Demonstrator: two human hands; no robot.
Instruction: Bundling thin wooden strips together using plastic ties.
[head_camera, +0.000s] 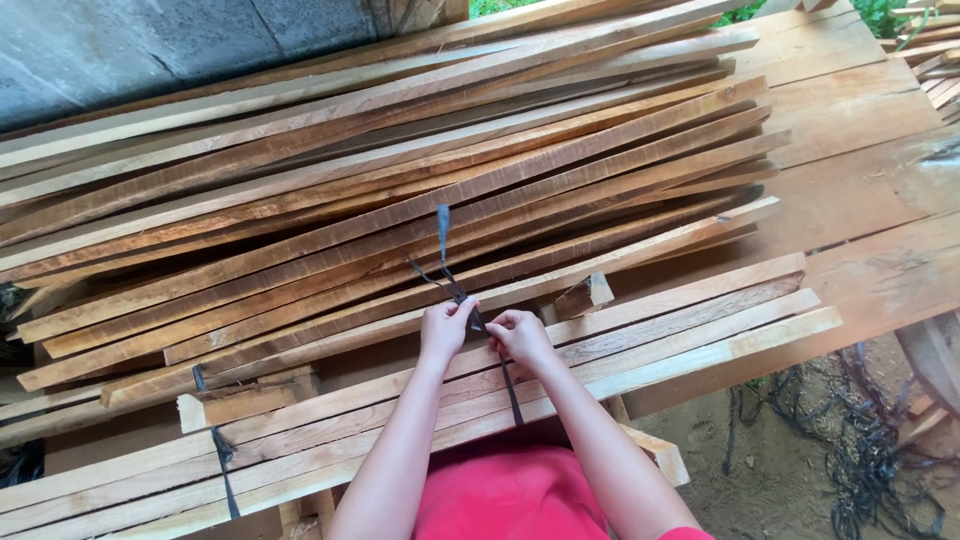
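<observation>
Both the left hand (445, 328) and the right hand (520, 335) pinched the thin dark strap (443, 232) over the bundled slats (640, 345), which looked soft, light and limp, best gripped near the knot.

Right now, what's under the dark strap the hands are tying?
The dark strap crosses a flat bundle of wooden slats, with both ends pinched by the left hand and right hand. Below the slats, only small wooden blocks show; the rest is covered.
</observation>
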